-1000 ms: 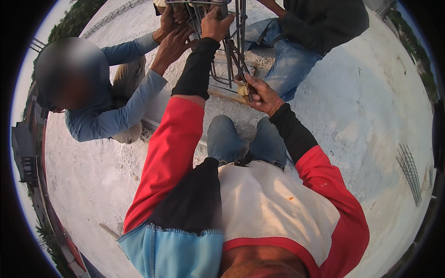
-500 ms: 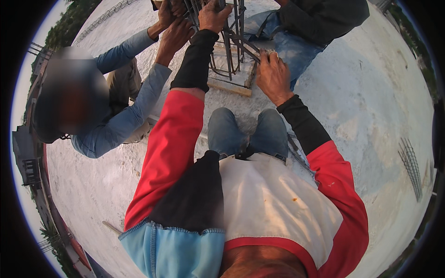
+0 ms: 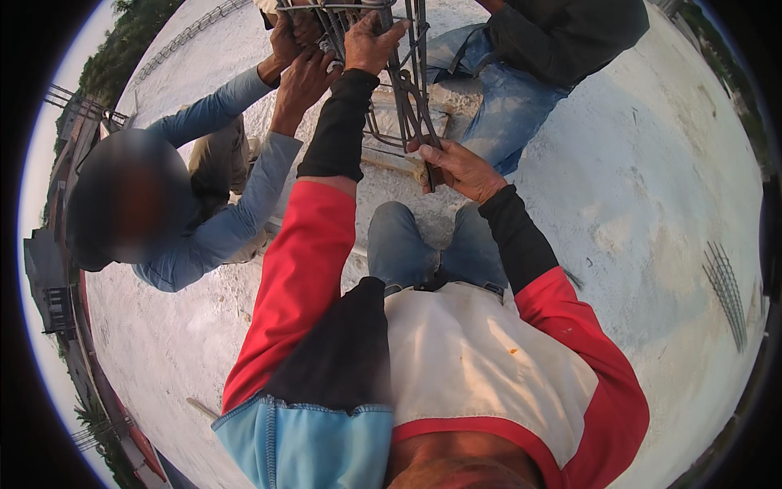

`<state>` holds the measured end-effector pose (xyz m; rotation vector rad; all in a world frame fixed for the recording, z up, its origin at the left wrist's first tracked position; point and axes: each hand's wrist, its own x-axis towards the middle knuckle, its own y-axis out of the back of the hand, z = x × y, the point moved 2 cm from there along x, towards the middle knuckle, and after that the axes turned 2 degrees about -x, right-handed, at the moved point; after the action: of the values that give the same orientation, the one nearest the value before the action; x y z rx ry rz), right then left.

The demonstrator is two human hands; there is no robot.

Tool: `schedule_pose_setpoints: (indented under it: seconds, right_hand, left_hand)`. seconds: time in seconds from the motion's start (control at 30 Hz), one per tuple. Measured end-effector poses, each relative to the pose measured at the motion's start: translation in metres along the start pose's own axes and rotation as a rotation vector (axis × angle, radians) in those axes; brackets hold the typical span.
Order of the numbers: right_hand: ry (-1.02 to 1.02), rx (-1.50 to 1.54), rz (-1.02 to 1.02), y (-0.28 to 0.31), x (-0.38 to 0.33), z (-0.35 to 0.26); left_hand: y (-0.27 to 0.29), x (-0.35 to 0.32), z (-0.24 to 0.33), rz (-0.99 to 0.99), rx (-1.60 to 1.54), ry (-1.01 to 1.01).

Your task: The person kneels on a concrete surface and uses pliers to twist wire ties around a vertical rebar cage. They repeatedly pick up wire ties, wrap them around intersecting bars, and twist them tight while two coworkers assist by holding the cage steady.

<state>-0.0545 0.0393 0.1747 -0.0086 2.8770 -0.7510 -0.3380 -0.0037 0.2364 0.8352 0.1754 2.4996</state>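
A column cage of upright steel rebar [image 3: 421,49] stands at the top centre. My left hand [image 3: 372,45] is closed on the rebar at the cage's near left side, close to a horizontal tie. Lower down and to the right, my right hand [image 3: 463,171] grips the handles of dark metal pincers [image 3: 416,104]. Their head lies against the near bars, with the handles slanting down toward me. Whether a wire sits in the jaws is too small to tell. A co-worker's hands [image 3: 303,77] are at the cage just left of my left hand.
A wooden frame [image 3: 395,160] surrounds the cage's foot on the pale concrete slab [image 3: 635,204]. The left co-worker [image 3: 220,208] crouches in a blue shirt; another person in jeans [image 3: 521,102] is at the far right of the cage. Tied rebar [image 3: 725,293] lies far right.
My right hand has swung down and left with the pincers, turning the handles from rightward to steeply downward. My left hand stays at the bars, shifted slightly.
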Motion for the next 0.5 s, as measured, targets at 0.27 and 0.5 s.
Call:
schedule_pose_setpoints:
  seconds: [0.27, 0.5]
  right_hand:
    - [0.518, -1.604, 0.615, -0.013, -0.031, -0.032]
    - [0.059, -0.091, 0.033, -0.004, -0.026, -0.005]
  left_hand:
    - [0.009, -0.018, 0.045, 0.15, 0.256, 0.021]
    - [0.017, -0.028, 0.056, 0.04, 0.103, 0.047]
